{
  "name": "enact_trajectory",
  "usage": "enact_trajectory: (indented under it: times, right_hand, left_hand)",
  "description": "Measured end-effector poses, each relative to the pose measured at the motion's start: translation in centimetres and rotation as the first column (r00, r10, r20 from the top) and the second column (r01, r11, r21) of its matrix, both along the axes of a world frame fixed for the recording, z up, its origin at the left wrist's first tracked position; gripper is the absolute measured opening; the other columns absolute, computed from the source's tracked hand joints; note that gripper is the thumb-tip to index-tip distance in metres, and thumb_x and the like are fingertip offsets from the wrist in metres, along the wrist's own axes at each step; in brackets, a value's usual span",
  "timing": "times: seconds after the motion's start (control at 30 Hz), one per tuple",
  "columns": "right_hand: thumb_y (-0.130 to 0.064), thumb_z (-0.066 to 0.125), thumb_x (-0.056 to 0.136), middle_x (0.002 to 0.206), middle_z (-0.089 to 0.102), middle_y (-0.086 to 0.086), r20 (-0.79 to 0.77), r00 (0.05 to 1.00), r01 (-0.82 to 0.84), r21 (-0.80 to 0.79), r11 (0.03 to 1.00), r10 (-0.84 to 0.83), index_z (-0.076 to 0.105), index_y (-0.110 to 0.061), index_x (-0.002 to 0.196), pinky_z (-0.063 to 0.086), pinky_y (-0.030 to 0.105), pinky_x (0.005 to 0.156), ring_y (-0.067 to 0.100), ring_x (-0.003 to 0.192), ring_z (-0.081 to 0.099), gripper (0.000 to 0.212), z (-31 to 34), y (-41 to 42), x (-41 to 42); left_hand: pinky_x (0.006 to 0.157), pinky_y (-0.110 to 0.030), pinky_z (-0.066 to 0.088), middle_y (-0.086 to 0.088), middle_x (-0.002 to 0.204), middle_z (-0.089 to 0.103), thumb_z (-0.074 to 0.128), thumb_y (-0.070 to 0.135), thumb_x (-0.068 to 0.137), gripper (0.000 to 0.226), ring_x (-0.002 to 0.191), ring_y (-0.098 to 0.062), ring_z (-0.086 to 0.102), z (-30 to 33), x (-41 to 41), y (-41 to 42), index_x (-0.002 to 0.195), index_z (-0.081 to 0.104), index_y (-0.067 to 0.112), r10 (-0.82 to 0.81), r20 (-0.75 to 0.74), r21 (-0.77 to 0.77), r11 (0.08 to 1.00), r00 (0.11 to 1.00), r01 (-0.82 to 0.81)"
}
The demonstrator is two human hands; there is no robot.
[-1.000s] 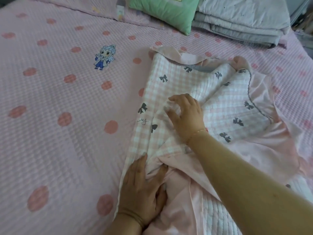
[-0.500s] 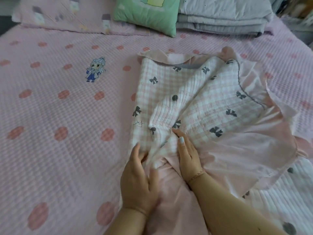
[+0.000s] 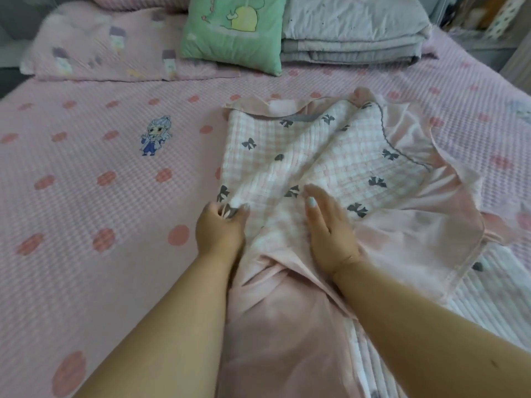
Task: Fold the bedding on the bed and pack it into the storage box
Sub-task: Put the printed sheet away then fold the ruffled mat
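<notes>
Quilted gingham blanket (image 3: 290,156), L hand (image 3: 219,232) pinching

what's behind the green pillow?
A folded grey quilt stack shows behind the green pillow, to its right. Whatever lies directly behind the pillow is covered.

The left hand (image 3: 219,231) curls over the near left edge of the checked quilt (image 3: 287,156), so its fingertips sink into the fabric and the grip itself is hidden. The quilt's pink underside runs off the bottom edge, between both forearms. Beyond the quilt, the green cushion (image 3: 230,33) and the folded grey blanket (image 3: 353,38) are cut by the top edge. Right of that blanket, the shelf clutter (image 3: 494,21) is too blurred to make out
</notes>
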State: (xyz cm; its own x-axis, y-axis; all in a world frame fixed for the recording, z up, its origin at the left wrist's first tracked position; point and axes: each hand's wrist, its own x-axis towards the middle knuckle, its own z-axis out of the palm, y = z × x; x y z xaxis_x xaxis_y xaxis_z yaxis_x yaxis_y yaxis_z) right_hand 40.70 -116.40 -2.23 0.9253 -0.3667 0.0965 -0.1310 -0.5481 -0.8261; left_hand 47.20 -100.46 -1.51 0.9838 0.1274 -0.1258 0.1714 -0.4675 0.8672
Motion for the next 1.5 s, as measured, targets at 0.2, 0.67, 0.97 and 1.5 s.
enact_trajectory:
  times: [0.2,0.67,0.97,1.5]
  right_hand:
    - [-0.065,-0.015,0.073,0.159,0.009,-0.006,-0.232,0.973,-0.086,-0.389,0.917,-0.007,0.015,-0.022,0.152,-0.006,0.028,0.119,0.006,0.146,0.001,0.094,-3.5,-1.1,2.6]
    - [-0.074,-0.008,0.082,0.157,0.014,-0.009,-0.109,0.989,-0.135,-0.379,0.916,0.101,0.016,-0.024,0.151,0.006,0.029,0.12,0.002,0.145,0.004,0.088,-6.0,-4.1,7.4]
    - [-0.066,0.017,0.091,0.149,0.035,-0.007,0.156,0.988,0.019,-0.273,0.962,0.025,0.036,-0.014,0.144,0.015,0.015,0.115,0.005,0.141,0.025,0.076,-6.0,-4.2,8.7]
    - [-0.075,0.021,0.086,0.149,0.038,0.0,0.202,0.978,0.078,-0.1,0.992,-0.056,0.032,-0.01,0.144,0.025,0.022,0.113,0.007,0.139,0.032,0.087,-6.3,-4.5,8.6]
  left_hand:
    - [0.093,-0.038,0.046,-0.011,0.118,0.064,0.033,0.068,0.09,0.074,0.109,-0.029,0.058,-3.0,-0.3,0.3,0.119,0.059,0.005,-0.138,-0.169,0.085,0.984,0.976,0.154]
    - [0.094,-0.04,0.046,-0.004,0.089,0.062,0.042,0.074,0.084,0.071,0.087,-0.026,0.057,-1.9,10.0,-5.2,0.113,0.066,0.013,-0.11,-0.471,-0.016,0.993,0.875,0.117]
    - [0.084,-0.043,0.055,-0.012,0.094,0.075,0.053,0.044,0.095,0.039,0.089,-0.03,0.071,-0.4,13.3,-5.2,0.105,0.072,0.011,-0.263,-0.67,-0.458,0.882,0.694,-0.108]
    - [0.091,-0.03,0.049,-0.009,0.084,0.069,0.064,0.029,0.09,0.026,0.08,-0.018,0.064,2.6,15.1,-10.3,0.095,0.07,0.004,-0.538,-0.65,-0.564,0.815,0.536,0.134]
